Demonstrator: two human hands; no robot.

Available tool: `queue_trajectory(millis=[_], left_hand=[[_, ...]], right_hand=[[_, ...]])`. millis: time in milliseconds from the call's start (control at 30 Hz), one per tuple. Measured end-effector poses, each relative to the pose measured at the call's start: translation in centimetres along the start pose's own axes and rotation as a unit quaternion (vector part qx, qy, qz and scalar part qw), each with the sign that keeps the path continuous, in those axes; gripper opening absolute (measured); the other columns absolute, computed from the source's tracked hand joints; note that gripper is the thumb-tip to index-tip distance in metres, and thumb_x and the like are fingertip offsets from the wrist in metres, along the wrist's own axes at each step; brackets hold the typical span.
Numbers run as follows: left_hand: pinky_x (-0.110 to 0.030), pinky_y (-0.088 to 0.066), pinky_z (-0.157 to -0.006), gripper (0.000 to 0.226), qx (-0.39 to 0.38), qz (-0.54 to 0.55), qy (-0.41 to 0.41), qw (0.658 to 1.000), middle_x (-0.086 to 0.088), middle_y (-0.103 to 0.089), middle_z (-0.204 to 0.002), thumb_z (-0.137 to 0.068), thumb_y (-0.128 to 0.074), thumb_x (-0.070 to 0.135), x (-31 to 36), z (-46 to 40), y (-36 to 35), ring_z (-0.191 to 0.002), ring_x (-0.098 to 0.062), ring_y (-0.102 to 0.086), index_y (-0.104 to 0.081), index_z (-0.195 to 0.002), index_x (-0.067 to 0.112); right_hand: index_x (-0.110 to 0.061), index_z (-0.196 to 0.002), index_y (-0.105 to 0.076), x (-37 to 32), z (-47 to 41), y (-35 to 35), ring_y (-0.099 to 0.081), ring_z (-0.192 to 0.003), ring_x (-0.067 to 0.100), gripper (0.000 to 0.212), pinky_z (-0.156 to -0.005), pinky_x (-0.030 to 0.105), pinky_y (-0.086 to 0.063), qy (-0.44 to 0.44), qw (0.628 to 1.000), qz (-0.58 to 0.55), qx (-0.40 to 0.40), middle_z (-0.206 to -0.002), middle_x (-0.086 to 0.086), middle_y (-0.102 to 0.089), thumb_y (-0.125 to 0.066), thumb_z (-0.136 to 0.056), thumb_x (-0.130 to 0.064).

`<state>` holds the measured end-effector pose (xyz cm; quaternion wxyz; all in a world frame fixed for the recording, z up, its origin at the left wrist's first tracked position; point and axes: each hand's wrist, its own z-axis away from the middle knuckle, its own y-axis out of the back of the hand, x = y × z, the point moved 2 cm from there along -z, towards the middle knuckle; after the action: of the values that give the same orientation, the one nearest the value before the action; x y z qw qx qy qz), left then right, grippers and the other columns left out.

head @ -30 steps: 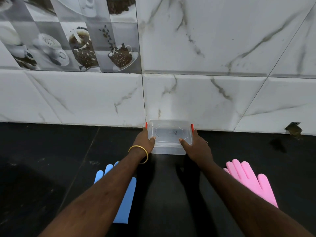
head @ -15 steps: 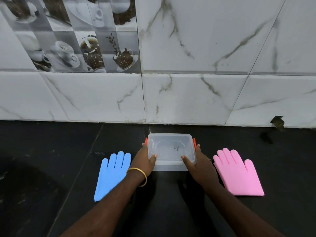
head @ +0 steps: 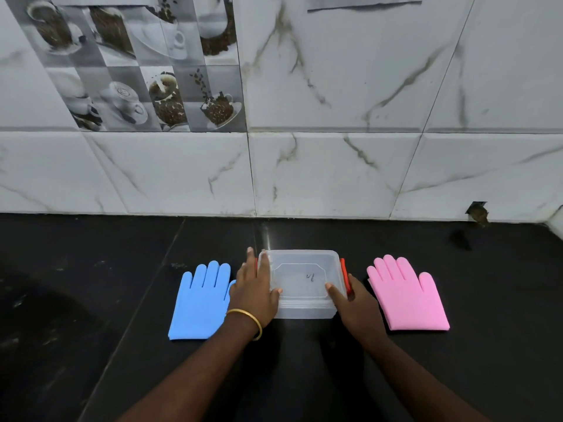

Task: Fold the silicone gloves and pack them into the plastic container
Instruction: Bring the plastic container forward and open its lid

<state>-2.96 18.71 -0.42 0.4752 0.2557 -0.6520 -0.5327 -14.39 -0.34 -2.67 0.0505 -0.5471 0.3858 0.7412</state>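
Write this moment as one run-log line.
both hands on container sides | left hand | right hand | lid on | blue glove, pink glove flat, unfolded

text: one small handwritten mark, unreadable | on: plastic container lid [head: 300, 278]

The blue glove [head: 199, 301] hems my left hand [head: 254, 289]; the pink glove [head: 408, 295] lies just beside my right hand [head: 355, 303]. Bare black counter [head: 91, 284] lies open beyond both, with the tiled wall [head: 335, 172] behind.
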Motion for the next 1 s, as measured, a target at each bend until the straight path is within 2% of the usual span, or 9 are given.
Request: queue_trajectory(millis=[33, 67, 167, 267, 433, 567, 833, 933, 1000], left_hand=[[-0.050, -0.027, -0.116, 0.084, -0.007, -0.028, -0.025, 0.999, -0.003, 0.012, -0.164, -0.091, -0.048, 0.053, 0.6, -0.4, 0.1, -0.149, -0.032, -0.008, 0.000, -0.154, 0.027], [-0.053, -0.023, -0.116, 0.085, -0.026, -0.051, -0.046, 0.997, 0.001, 0.011, -0.164, -0.088, -0.047, 0.061, 1.2, -0.8, 0.2, -0.150, -0.031, -0.004, -0.002, -0.154, 0.032], [-0.059, -0.015, -0.115, 0.090, -0.126, -0.091, -0.052, 0.986, 0.006, 0.005, -0.165, -0.077, -0.040, 0.080, 2.3, -2.0, -0.3, -0.150, -0.031, 0.004, -0.013, -0.151, 0.039], [-0.063, -0.009, -0.115, 0.094, -0.187, -0.092, -0.029, 0.978, 0.005, -0.002, -0.165, -0.073, -0.041, 0.085, 2.3, -2.9, -0.8, -0.150, -0.031, 0.009, -0.017, -0.151, 0.039], [-0.063, -0.006, -0.116, 0.095, -0.193, -0.088, -0.020, 0.977, 0.007, -0.003, -0.165, -0.072, -0.044, 0.085, 2.0, -3.1, -1.0, -0.151, -0.029, 0.009, -0.017, -0.152, 0.040], [-0.062, -0.005, -0.116, 0.095, -0.197, -0.084, -0.023, 0.977, 0.007, -0.003, -0.165, -0.073, -0.045, 0.083, 2.2, -2.9, -0.8, -0.151, -0.029, 0.009, -0.016, -0.152, 0.039], [-0.062, -0.006, -0.117, 0.093, -0.196, -0.088, -0.030, 0.976, 0.006, -0.002, -0.165, -0.076, -0.044, 0.081, 2.3, -2.5, -0.5, -0.151, -0.029, 0.010, -0.015, -0.153, 0.037], [-0.061, -0.007, -0.116, 0.094, -0.188, -0.082, -0.037, 0.978, 0.007, -0.003, -0.165, -0.075, -0.042, 0.083, 2.1, -2.4, -0.7, -0.151, -0.029, 0.010, -0.015, -0.153, 0.038], [-0.061, -0.008, -0.116, 0.094, -0.179, -0.078, -0.045, 0.980, 0.007, -0.004, -0.165, -0.074, -0.041, 0.084, 1.9, -2.2, -0.9, -0.151, -0.028, 0.009, -0.016, -0.152, 0.038]], right_hand=[[-0.029, -0.100, -0.064, 0.0, -0.1, 0.2, -0.066, -0.096, 0.014, 0.021, -0.088, 0.037, -0.053, -0.020, 0.999, -0.034, 0.005, -0.108, -0.002, -0.071, -0.058, -0.092, -0.047], [-0.030, -0.091, -0.064, 0.0, -0.2, 0.4, -0.066, -0.088, 0.011, 0.018, -0.082, 0.035, -0.054, -0.043, 0.997, -0.060, 0.009, -0.100, -0.001, -0.072, -0.055, -0.095, -0.045], [-0.021, -0.090, -0.071, 0.2, -0.4, 0.8, -0.069, -0.084, 0.014, 0.027, -0.075, 0.035, -0.056, -0.109, 0.987, -0.117, 0.003, -0.090, -0.001, -0.075, -0.054, -0.097, -0.041], [-0.016, -0.090, -0.071, 0.3, -0.7, 1.0, -0.070, -0.085, 0.018, 0.031, -0.080, 0.042, -0.059, -0.116, 0.987, -0.108, -0.015, -0.087, 0.000, -0.075, -0.053, -0.098, -0.040], [-0.015, -0.091, -0.067, 1.0, -1.5, 0.6, -0.069, -0.089, 0.020, 0.029, -0.079, 0.038, -0.057, -0.104, 0.993, -0.064, 0.000, -0.089, 0.002, -0.072, -0.048, -0.102, -0.034], [-0.016, -0.105, -0.064, 3.0, -1.6, -0.1, -0.071, -0.092, 0.022, 0.034, -0.082, 0.043, -0.058, -0.214, 0.962, -0.170, -0.025, -0.098, 0.005, -0.074, -0.038, -0.104, -0.038], [-0.015, -0.107, -0.069, 3.4, -2.0, 0.0, -0.070, -0.088, 0.021, 0.026, -0.067, 0.032, -0.055, -0.257, 0.934, -0.233, -0.081, -0.095, 0.006, -0.077, -0.046, -0.099, -0.024], [-0.008, -0.096, -0.066, 2.5, -2.0, 0.3, -0.062, -0.080, 0.023, 0.029, -0.074, 0.040, -0.054, -0.212, 0.961, -0.175, -0.005, -0.089, 0.011, -0.071, -0.045, -0.100, -0.028], [-0.010, -0.111, -0.064, 0.9, -2.1, 0.5, -0.064, -0.094, 0.022, 0.029, -0.089, 0.047, -0.054, -0.125, 0.982, -0.112, 0.091, -0.102, 0.007, -0.070, -0.050, -0.098, -0.031]])
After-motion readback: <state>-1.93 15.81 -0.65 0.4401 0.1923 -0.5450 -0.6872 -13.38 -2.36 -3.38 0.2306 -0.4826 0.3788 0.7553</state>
